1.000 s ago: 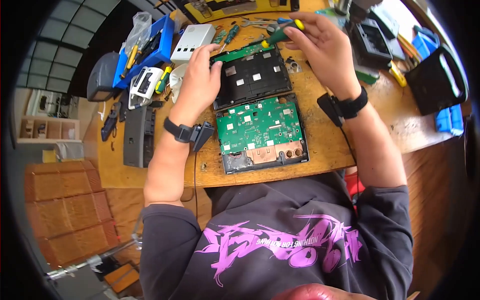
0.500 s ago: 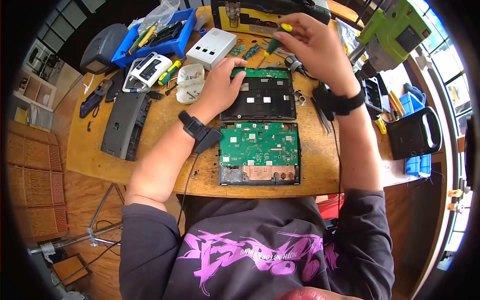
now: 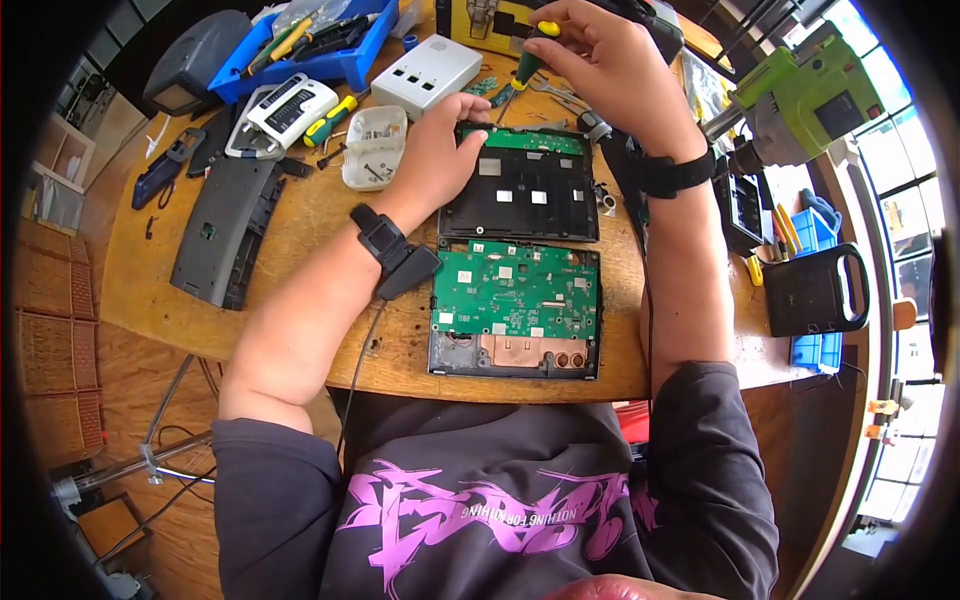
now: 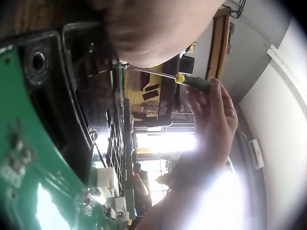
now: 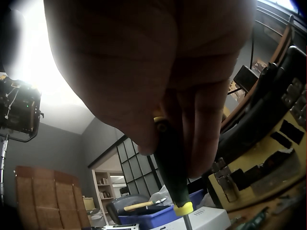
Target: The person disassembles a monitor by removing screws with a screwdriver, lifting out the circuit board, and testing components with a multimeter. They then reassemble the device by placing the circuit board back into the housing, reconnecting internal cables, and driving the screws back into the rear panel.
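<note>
In the head view my right hand grips the green-and-yellow handle of a screwdriver, its shaft slanting down toward the far edge of a black panel. My left hand holds that panel at its far left corner, thumb over the edge. A green strip board runs along the panel's far side. Nearer me lies a black housing with a large green circuit board. The left wrist view shows the screwdriver shaft reaching close to my left fingertips; the tip's contact is hidden.
Left of my left hand stand a small clear box of screws and a white device. Farther left are a blue tool bin, a cable tester and a grey casing. A green drill stands at right.
The screwdriver has swung from nearly level to steeply upright, its tip now lower and nearer the left fingers. The left hand stays at the panel's corner while the head view has shifted.
</note>
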A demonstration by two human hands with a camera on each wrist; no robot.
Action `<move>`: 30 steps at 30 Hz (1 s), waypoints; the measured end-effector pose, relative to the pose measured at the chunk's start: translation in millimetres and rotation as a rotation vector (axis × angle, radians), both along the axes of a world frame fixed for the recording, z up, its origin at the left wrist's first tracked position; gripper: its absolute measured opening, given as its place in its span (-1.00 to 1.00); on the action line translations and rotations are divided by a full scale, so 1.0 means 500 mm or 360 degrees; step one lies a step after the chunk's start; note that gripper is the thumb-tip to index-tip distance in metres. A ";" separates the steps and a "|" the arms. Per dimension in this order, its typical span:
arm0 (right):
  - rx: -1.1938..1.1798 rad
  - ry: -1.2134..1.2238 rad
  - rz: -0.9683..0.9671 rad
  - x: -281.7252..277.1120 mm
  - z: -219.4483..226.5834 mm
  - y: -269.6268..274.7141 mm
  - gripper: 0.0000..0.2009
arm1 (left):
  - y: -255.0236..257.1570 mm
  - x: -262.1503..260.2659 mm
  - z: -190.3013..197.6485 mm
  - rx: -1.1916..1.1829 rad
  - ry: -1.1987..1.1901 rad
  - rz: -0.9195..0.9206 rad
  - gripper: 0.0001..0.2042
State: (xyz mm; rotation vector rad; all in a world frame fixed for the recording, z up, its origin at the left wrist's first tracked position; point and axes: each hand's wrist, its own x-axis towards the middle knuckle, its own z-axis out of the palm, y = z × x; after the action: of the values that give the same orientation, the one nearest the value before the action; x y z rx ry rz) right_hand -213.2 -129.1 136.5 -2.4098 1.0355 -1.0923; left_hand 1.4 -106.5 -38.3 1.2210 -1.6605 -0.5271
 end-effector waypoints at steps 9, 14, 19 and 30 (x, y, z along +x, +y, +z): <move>0.0048 -0.0012 0.0042 0.008 -0.011 0.004 -0.73 | -0.016 0.005 -0.011 -0.0008 0.0036 -0.0011 -0.73; -0.0026 0.0043 0.0016 0.011 -0.011 0.008 -0.73 | -0.018 0.007 -0.010 0.0060 0.0025 0.0003 -0.73; 0.0008 0.0037 -0.0006 0.014 -0.014 0.005 -0.72 | -0.016 0.007 -0.009 0.0103 0.0013 0.0011 -0.71; -0.0190 0.0057 0.0007 0.025 -0.038 -0.006 -0.72 | -0.019 0.008 -0.014 0.0077 0.0027 -0.0008 -0.70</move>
State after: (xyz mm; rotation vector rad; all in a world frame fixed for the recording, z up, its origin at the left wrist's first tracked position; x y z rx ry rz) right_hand -200.6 -132.3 117.2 -2.5321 1.0021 -1.1438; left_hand 5.5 -116.2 -45.2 1.2447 -1.6449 -0.5824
